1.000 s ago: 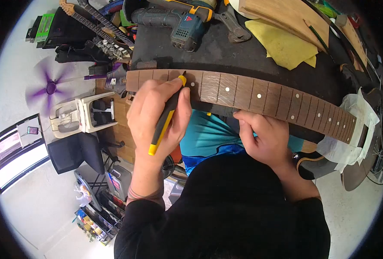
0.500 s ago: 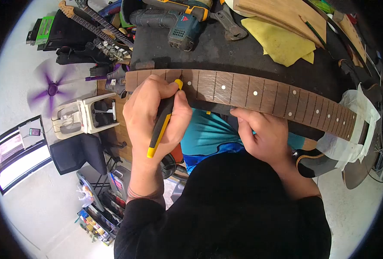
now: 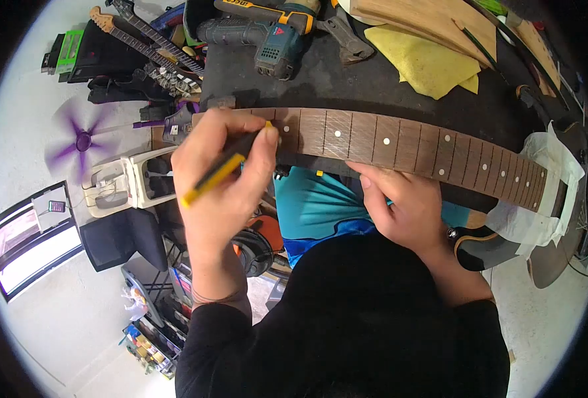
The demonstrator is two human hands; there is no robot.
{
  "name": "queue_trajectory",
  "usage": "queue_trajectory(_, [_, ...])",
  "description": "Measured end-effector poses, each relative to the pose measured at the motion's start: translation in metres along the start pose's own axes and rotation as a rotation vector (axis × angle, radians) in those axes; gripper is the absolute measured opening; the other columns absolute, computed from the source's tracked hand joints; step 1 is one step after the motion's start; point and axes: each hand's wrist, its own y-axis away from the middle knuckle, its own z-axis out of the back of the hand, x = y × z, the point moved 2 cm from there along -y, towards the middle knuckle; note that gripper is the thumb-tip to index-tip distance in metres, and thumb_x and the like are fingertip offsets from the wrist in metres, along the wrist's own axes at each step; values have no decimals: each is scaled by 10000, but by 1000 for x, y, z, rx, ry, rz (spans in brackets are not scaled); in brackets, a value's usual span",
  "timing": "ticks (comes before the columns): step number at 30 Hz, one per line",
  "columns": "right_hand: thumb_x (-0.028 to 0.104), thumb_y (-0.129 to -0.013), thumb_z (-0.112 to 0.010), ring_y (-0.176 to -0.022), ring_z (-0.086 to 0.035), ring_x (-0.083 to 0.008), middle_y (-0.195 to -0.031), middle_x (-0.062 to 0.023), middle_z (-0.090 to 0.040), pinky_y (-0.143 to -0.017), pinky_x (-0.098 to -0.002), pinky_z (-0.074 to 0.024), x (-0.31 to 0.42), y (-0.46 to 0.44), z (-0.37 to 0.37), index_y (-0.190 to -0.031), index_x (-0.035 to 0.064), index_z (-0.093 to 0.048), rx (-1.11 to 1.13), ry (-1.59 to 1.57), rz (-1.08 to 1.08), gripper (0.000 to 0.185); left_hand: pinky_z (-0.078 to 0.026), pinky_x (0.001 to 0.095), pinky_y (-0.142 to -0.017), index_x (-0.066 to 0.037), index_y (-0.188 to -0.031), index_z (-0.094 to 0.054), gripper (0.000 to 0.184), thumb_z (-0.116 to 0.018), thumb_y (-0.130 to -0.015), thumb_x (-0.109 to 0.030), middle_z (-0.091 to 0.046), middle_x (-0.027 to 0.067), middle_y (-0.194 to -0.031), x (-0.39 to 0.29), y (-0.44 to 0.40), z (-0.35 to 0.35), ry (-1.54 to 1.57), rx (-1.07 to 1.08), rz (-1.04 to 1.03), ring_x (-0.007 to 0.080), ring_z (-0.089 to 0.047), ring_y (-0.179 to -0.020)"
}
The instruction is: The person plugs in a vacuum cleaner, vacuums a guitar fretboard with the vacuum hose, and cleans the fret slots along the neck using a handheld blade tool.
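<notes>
A guitar neck [image 3: 400, 146] with a dark wooden fretboard, fine crosswise slots and pale dot inlays lies across the view. My left hand [image 3: 221, 179] is closed around a slim black-and-yellow handled tool [image 3: 216, 178], its yellow end by the fingertips over the fretboard near the neck's left part. The tool's working tip is too small or hidden to make out. Curled against the neck's near edge, my right hand [image 3: 403, 205] has its index fingertip touching the wood. Some of its fingers are hidden. White masking tape [image 3: 526, 225] covers the dark guitar body [image 3: 483, 252] at the right.
On the dark workbench [image 3: 347, 86] behind the neck lie a cordless drill [image 3: 281, 50], a yellow cloth [image 3: 426, 60], wooden boards [image 3: 433, 23] and a pencil [image 3: 476, 43]. Guitars [image 3: 148, 40] lean at the upper left, near a purple fan [image 3: 83, 140] and a white chair [image 3: 131, 182].
My left hand has moved left along the fretboard, and the tool has swung to a flatter angle, its rear end further left. My right hand has barely moved.
</notes>
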Motion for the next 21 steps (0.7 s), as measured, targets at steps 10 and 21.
queue_trajectory(10, [85, -975, -756, -753, -795, -264, -881, -96, -806, -676, -389, -608, -1, -3, 0, -1225, 126, -822, -58, -49, 63, 262, -505, 277, -920, 11, -1196, -729, 283, -863, -970, -94, -695, 19, -1113, 19, -50, 3, 139, 280, -139, 129, -643, -995])
queue_trajectory(21, [80, -1001, -740, -672, -708, -252, -844, -90, -766, -655, -374, -548, 3, -3, -1, -1159, 102, -833, -91, -28, 44, 185, -437, 196, -585, -65, -1100, -777, 291, -713, -1118, -348, -715, -32, -876, 33, -64, -4, 408, 312, 51, 23, -597, -653])
